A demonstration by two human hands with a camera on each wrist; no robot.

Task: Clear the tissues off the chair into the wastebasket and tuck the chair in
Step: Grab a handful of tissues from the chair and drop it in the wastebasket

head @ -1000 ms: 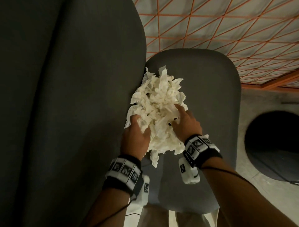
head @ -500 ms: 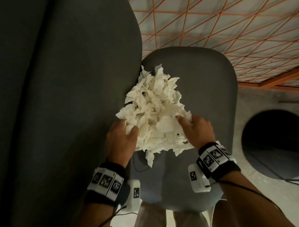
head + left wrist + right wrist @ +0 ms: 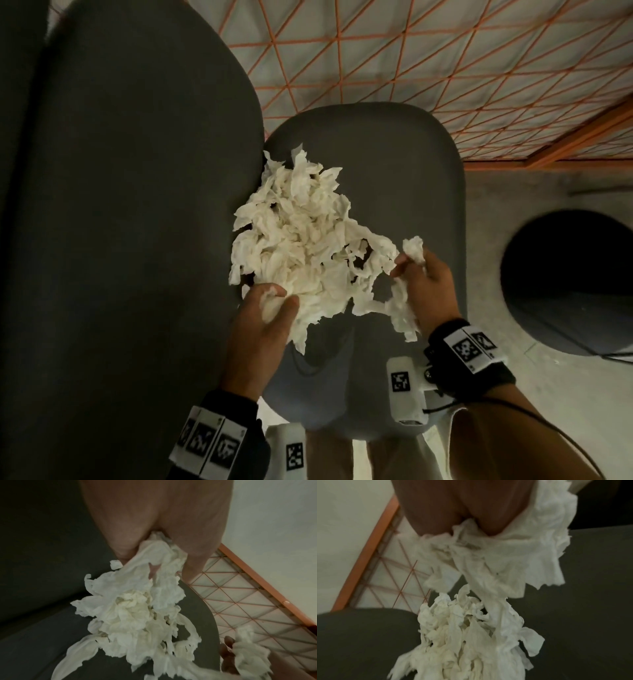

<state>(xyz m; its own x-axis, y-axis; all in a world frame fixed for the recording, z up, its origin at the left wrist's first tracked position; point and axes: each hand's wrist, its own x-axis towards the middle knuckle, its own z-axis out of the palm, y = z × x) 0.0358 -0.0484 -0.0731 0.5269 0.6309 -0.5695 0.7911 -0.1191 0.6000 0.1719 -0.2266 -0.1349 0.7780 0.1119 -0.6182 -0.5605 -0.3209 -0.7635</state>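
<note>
A heap of crumpled white tissues hangs together over the grey chair seat. My left hand grips the heap's near left edge, tissue bunched between thumb and fingers. My right hand grips the near right end, a wad sticking up past its fingers and a strip trailing below the palm. In the left wrist view the tissues spill from my left hand across the seat. In the right wrist view my right hand pinches tissues that stretch away. The dark round wastebasket stands on the floor to the right.
The chair's dark backrest fills the left side. A pale table panel with an orange grid and orange frame lies beyond the seat. Grey floor runs around the wastebasket.
Both hands have closed on the heap and drawn apart and towards me. The right hand has moved right, stretching the tissues out sideways.
</note>
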